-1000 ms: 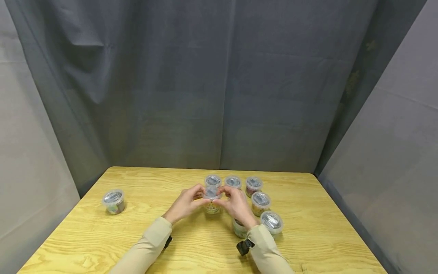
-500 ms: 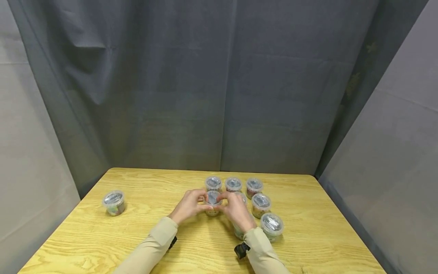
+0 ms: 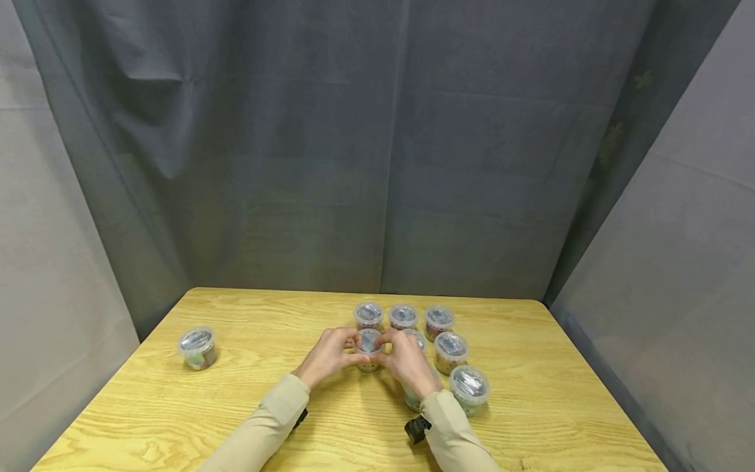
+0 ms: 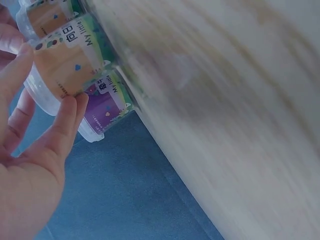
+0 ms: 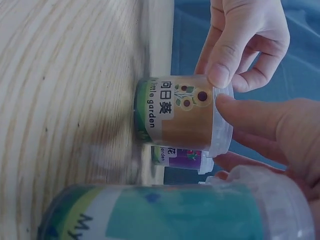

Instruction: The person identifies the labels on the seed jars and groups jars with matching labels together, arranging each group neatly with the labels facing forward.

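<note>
A small clear plastic tub [image 3: 369, 341] with an orange sunflower label stands upright on the wooden table, its translucent lid on. My left hand [image 3: 326, 357] pinches the lid rim from the left, thumb at the front. From the right, my right hand [image 3: 408, 362] holds the same rim with thumb and fingers. In the right wrist view the label [image 5: 187, 112] reads "little garden". Just behind it is a purple-labelled tub [image 5: 186, 159]. A teal-labelled tub [image 5: 185, 215] looms close to the right wrist camera, and the right hand partly hides neighbouring tubs in the head view.
More lidded tubs stand in rows: a back row with a middle tub [image 3: 404, 316] and right tub [image 3: 439, 320], then tubs down the right side [image 3: 451, 351], [image 3: 469, 387]. One lone tub [image 3: 198, 347] is at the far left. Grey curtain [image 3: 377, 164] hangs behind the table.
Since one second ago, both hands have moved slightly down and nearer the person at the orange-labelled tub. Over the last half second they have stayed almost still.
</note>
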### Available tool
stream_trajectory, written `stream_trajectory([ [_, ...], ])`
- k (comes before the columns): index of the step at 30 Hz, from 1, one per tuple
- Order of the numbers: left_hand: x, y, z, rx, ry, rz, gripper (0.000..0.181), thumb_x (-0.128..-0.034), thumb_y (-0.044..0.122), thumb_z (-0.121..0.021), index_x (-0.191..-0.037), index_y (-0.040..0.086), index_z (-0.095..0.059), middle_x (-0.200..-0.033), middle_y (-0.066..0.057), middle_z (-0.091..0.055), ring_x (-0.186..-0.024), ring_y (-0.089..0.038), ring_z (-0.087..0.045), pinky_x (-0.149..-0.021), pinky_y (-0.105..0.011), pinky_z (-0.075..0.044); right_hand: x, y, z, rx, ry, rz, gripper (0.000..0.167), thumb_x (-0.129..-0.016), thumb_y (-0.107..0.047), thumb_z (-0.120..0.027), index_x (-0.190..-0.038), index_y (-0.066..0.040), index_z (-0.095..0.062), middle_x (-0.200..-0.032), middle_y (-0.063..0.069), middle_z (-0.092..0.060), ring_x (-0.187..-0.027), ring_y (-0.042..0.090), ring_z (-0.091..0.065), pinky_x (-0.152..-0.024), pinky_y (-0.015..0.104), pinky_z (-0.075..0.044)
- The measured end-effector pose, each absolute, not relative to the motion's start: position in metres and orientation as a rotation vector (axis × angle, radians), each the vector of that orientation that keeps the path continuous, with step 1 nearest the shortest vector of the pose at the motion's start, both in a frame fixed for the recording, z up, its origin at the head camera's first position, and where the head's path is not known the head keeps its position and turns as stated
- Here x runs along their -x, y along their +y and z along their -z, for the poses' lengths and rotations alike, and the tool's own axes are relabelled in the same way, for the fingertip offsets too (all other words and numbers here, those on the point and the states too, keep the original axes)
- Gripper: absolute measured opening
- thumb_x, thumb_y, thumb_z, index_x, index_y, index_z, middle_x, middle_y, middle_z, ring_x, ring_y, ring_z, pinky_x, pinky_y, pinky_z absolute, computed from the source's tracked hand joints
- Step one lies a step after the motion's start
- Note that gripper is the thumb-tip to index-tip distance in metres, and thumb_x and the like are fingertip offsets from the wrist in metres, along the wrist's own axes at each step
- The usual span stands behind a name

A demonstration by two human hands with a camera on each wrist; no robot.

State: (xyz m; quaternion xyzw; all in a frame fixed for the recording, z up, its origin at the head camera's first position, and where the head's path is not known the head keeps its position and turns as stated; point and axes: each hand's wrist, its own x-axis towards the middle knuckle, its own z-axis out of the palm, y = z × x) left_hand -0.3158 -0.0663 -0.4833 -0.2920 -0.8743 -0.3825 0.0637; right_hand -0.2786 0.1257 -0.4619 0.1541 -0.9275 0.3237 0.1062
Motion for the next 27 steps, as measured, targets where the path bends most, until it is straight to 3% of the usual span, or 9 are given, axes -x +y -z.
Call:
stream_trajectory([
  [27,0.3139,-0.0655,0.484,0.846,-2.648,1.174,0.026,-0.0775,0.029,-0.083,-0.083,0.015,-0.062,-0.098,-0.002,-0.072,-0.106,-0.027,-0.069,-0.091,-0.041,-0.057,0.2822,0.1266,0.4632,-0.4,-2.769,-0.98,0.021,-0.082,-0.018,-0.08,-0.1,-0.008,-0.076,-0.126,0.015,-0.065,-0.119,0.035,-0.06,-0.097,0.047,-0.053],
])
